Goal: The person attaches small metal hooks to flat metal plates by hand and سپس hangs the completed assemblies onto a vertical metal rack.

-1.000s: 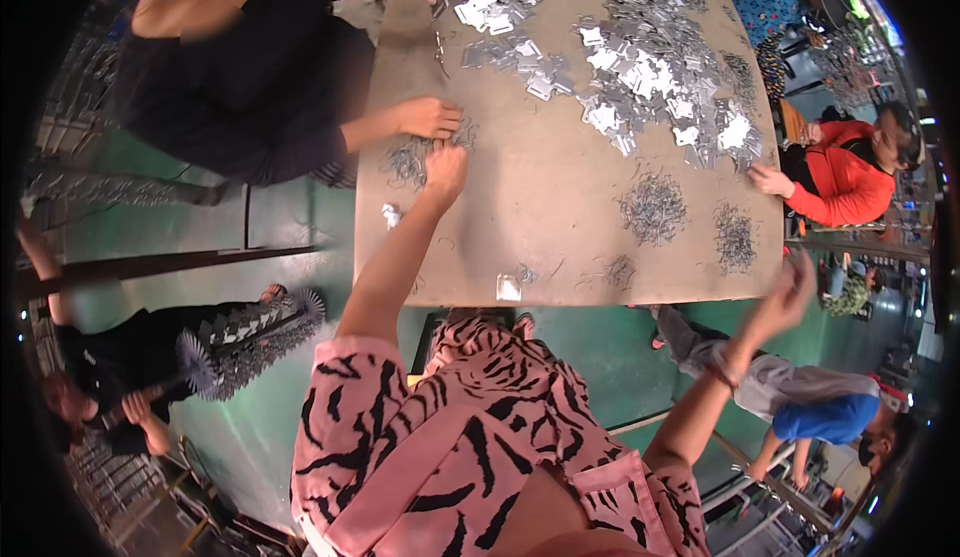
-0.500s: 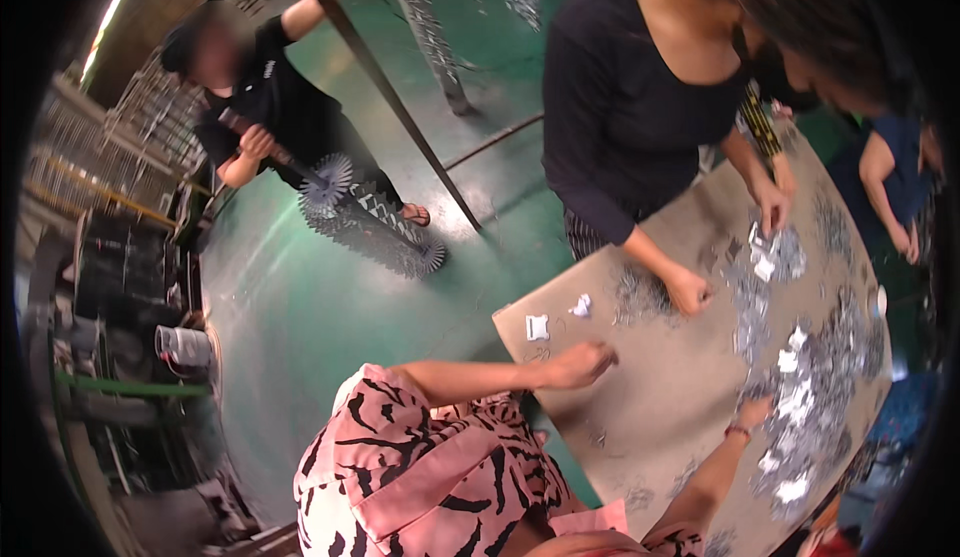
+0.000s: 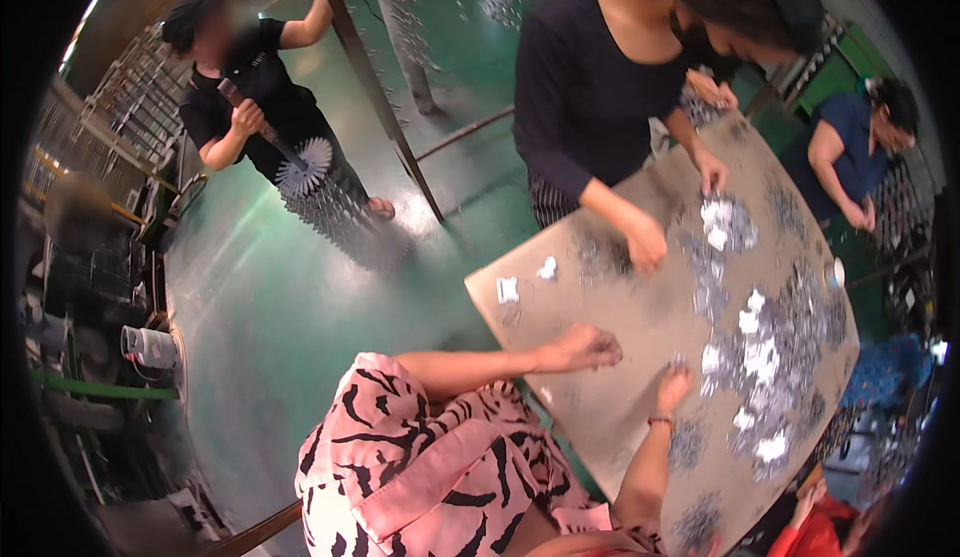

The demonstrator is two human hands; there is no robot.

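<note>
My left hand is held curled over the near left part of the brown table. Its fingers are closed, and what they hold, if anything, is too small to make out. My right hand, with a bracelet at the wrist, pinches a small grey metal piece just above the table. Right of it lies a wide heap of flat silvery metal pieces, some shining white. Further left on the table sit a white square piece and a crumpled white bit.
Across the table a person in black handles pieces from a smaller pile. Another person at the far left grips a rod with finned discs beside a slanted metal post. More people sit beyond the right edge. A round white container stands there.
My right hand has drawn back from the heap, leftward toward my left hand, now with a small piece at its fingertips. My left hand stays nearly in place. The whole view has shifted slightly.
</note>
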